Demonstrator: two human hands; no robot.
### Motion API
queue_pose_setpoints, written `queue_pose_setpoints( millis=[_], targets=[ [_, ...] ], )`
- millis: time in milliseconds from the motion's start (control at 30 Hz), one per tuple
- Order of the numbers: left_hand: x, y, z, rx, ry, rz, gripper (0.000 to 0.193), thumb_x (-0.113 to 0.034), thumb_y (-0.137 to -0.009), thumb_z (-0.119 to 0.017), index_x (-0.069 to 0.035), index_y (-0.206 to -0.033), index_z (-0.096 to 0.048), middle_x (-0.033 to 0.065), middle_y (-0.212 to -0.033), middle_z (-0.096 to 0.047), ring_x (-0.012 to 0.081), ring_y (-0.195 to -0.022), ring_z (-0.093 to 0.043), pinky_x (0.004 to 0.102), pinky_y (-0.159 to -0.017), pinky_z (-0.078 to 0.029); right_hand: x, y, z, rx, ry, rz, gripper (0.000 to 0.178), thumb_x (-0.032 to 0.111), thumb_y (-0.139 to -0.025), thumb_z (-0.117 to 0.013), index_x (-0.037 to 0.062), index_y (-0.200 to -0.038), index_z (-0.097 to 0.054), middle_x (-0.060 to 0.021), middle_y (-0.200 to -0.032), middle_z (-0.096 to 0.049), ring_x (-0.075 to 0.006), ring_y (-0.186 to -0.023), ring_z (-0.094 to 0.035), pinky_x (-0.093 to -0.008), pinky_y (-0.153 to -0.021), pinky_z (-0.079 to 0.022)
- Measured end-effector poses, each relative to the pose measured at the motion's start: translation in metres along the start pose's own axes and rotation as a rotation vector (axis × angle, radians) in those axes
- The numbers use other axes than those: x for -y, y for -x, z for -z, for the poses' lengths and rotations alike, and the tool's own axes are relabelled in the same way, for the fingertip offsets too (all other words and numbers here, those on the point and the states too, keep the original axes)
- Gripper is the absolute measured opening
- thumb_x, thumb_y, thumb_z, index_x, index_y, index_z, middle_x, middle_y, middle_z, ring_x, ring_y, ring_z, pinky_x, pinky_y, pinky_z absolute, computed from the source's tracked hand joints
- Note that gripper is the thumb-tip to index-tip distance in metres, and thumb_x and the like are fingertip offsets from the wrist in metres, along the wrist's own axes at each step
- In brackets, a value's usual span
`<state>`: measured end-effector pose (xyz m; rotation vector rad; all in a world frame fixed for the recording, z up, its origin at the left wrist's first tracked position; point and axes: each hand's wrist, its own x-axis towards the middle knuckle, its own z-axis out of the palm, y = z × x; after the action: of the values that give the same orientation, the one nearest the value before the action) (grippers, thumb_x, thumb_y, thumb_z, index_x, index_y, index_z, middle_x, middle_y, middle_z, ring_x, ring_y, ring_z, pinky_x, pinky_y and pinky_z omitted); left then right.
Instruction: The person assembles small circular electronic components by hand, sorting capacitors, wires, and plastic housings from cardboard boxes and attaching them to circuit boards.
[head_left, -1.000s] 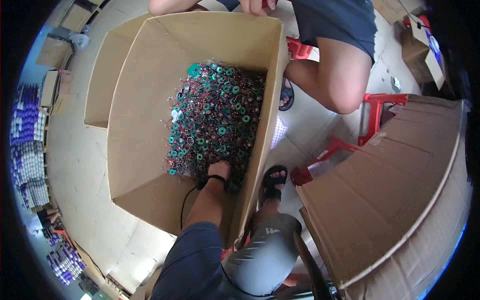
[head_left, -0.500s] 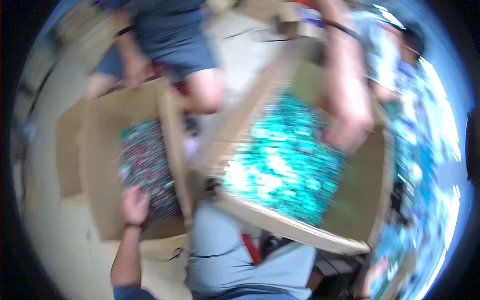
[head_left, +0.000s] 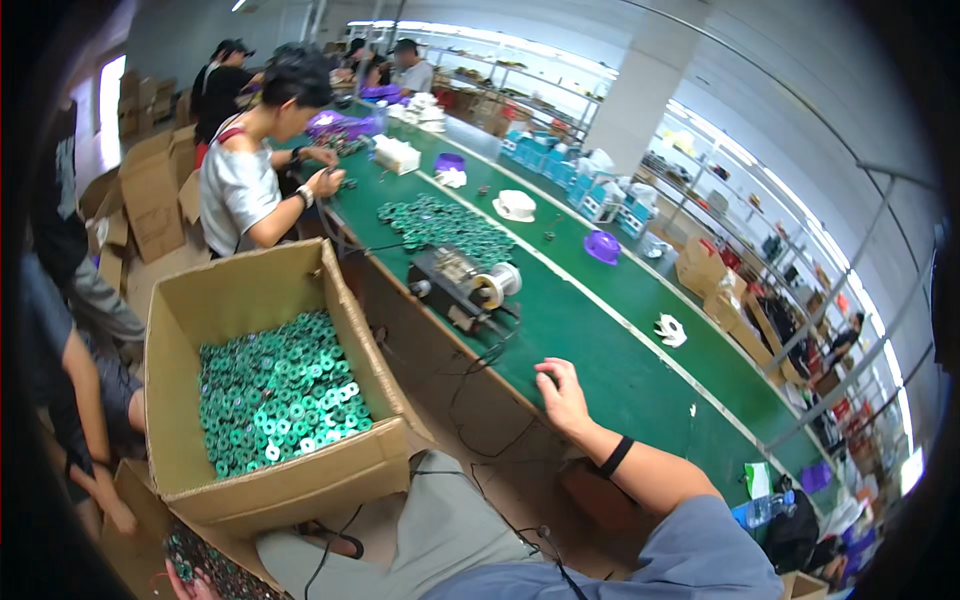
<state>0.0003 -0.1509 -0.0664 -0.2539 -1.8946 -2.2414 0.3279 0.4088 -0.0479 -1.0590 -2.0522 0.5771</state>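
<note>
My right hand rests at the near edge of the green-topped workbench, fingers loosely bent and apart, nothing in it. At the lower left, my left hand is partly cut off by the picture's rim. Its fingers are closed around a few small green ring-shaped pieces, above a lower box of dark, mixed parts. Between my hands, by my knees, stands a large cardboard box holding many green ring-shaped boards.
On the bench sit a black machine with a wire spool, a heap of green rings and a purple bowl. Cables hang beside my legs. A co-worker sits at the bench; another person's hand is at the left.
The view has swung right and up from the boxes to the bench. My right hand is now on the bench edge. My left hand was over the dark parts and now holds green pieces.
</note>
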Motion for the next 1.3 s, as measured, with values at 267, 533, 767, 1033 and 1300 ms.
queue_pose_setpoints(
  millis=[267,533,767,1033,1300],
  targets=[
    [-0.053,-0.032,-0.154,0.152,-0.158,-0.205,0.03,-0.002,-0.094,-0.064,0.008,-0.122,-0.061,0.0128,-0.105,-0.068,0.0212,-0.092,-0.063,0.0329,-0.085,-0.052,0.013,-0.063,0.082,0.139,0.025,0.1,0.029,0.019,-0.088,-0.065,0.0025,-0.112,-0.063,-0.0172,-0.114,-0.061,-0.0324,-0.112,-0.059,-0.0408,-0.1,-0.047],
    [0.065,-0.09,-0.201,0.259,-0.177,-0.089,0.041,0.003,-0.094,-0.058,0.0,-0.135,-0.055,0.0035,-0.112,-0.059,0.0115,-0.095,-0.055,0.0249,-0.086,-0.046,-0.028,-0.213,0.133,0.19,0.28,-0.028,0.034,0.025,-0.082,-0.065,0.0028,-0.108,-0.069,-0.0213,-0.108,-0.067,-0.0346,-0.105,-0.064,-0.0425,-0.094,-0.051],
    [-0.011,-0.056,-0.261,0.162,-0.491,-0.093,0.035,-0.008,-0.093,-0.068,0.001,-0.127,-0.062,0.0124,-0.107,-0.067,0.0208,-0.095,-0.063,0.0334,-0.085,-0.052,-0.124,-0.355,0.111,0.244,0.521,-0.39,0.035,0.028,-0.079,-0.065,0.0139,-0.11,-0.071,-0.013,-0.116,-0.07,-0.0318,-0.111,-0.065,-0.0471,-0.094,-0.051],
    [-0.006,-0.051,-0.275,0.053,-0.705,-0.194,0.036,-0.008,-0.094,-0.068,-0.001,-0.128,-0.062,0.0103,-0.105,-0.067,0.0189,-0.088,-0.061,0.0328,-0.081,-0.051,-0.191,-0.423,0.035,0.044,0.466,-0.654,0.051,0.035,-0.083,-0.066,0.0214,-0.131,-0.058,-0.0136,-0.145,-0.044,-0.0377,-0.136,-0.04,-0.0571,-0.108,-0.037],
    [0.008,-0.058,-0.276,0.056,-0.804,-0.195,0.036,-0.005,-0.095,-0.064,0.001,-0.13,-0.059,0.0124,-0.11,-0.068,0.0232,-0.098,-0.064,0.0343,-0.092,-0.05,-0.213,-0.451,0.014,-0.03,0.437,-0.726,0.048,0.037,-0.082,-0.067,0.0271,-0.129,-0.062,-0.0093,-0.148,-0.041,-0.0359,-0.139,-0.033,-0.0551,-0.109,-0.034]
  ],
)
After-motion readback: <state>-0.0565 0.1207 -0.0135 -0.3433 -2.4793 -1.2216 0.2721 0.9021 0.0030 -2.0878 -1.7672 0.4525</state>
